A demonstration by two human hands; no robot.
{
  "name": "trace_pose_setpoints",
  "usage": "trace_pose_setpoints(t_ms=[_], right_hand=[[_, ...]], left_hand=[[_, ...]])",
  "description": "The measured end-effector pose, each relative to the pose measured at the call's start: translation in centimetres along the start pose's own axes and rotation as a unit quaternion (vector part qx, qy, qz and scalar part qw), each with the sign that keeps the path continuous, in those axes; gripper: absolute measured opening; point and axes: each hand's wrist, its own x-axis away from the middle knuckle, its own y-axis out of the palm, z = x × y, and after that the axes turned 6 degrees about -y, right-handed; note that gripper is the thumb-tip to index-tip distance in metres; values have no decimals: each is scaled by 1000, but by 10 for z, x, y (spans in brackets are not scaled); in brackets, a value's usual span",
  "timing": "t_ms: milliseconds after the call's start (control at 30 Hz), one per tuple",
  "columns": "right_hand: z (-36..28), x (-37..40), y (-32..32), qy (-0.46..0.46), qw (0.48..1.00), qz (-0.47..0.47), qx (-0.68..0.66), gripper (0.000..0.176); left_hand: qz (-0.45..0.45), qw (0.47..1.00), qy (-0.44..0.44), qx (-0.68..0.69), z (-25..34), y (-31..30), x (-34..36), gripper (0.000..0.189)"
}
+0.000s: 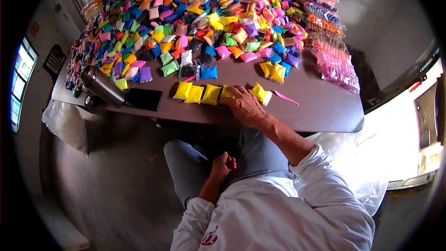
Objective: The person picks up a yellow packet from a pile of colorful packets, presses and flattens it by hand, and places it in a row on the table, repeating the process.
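A brown table (325, 107) is seen from above, with the seated person's knees beneath its near edge. Most of its top is covered by a heap of small coloured packets (195, 14), all colours mixed together; along the far right side, clear bags of pink and orange packets (332, 42) are laid in overlapping rows. A white plastic sack (65, 121) hangs or leans by the left end of the table. A steel flask (102, 86) lies tilted at the near left edge, and a black phone (145, 99) is laid flat just beside it.

A row of yellow packets (200, 94) is lined up side by side along the near edge, apart from the heap; one more yellow packet (261, 94) lies just right of the row, and a yellow pair (272, 71) sits at the foot of the heap. Judged from this, only a small share of one colour is set out, and nearly all of the heap is unsorted.

The hands are well apart. The right hand (244, 104) is laid palm down on the table with fingers extended, its fingertips on the right end of the row, pressing rather than clamped. The left hand (224, 163) is rested in the lap, loosely curled, with nothing seen in it. A thin pink strip (285, 97) lies on bare table to the right.
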Motion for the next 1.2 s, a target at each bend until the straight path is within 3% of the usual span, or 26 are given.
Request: trace_pose_setpoints(t_ms=[67,133,167,233,333,467,500,533,600,633,800,867,900,967,1000,1067,1133,1200], right_hand=[[6,1,1,-26,999,19,6,24],[10,4,3,-33,989,112,-93,20],[12,7,3,-32,989,112,-93,20],[13,16,0,35,973,205,-97,16],[19,32,-17,107,953,273,-73,14],[43,46,-29,193,951,238,50,20],[47,48,-33,223,958,173,49,22],[50,48,-34,223,958,173,50,22],[55,50,-33,212,956,100,176,22],[55,51,-34,206,967,67,136,23],[61,53,-27,127,985,93,76,23],[48,52,-35,231,961,55,-141,25],[40,55,-38,233,961,52,-143,25],[14,72,-35,227,883,129,-390,28],[3,81,-22,191,811,170,-526,31],[-27,102,-5,206,772,148,-583,37],[-46,128,9,272,767,22,-581,40],[-64,135,17,310,736,-8,-602,34]], left_hand=[[12,1000,-7,-5,-1,-1,0,30],[-2,1000,-11,7,-2,-4,-2,30],[-2,1000,-12,6,-2,-6,-3,30],[12,1000,-8,23,-5,-7,0,29],[6,1000,10,4,1,-2,6,29],[31,999,-1,-31,5,6,8,29],[29,999,1,-27,4,6,7,29],[28,999,2,-22,4,6,8,29],[25,999,3,-27,3,8,10,29],[23,999,6,-32,4,9,10,29],[21,999,11,-33,4,6,10,29],[9,999,23,-34,3,3,7,29],[6,998,27,-62,4,3,6,30],[8,996,22,-87,3,3,5,31],[-19,999,4,-47,4,3,4,32],[-38,999,-19,0,4,3,0,33],[-73,996,-2,-47,1,1,0,35],[-40,996,-8,-76,0,5,1,37]])
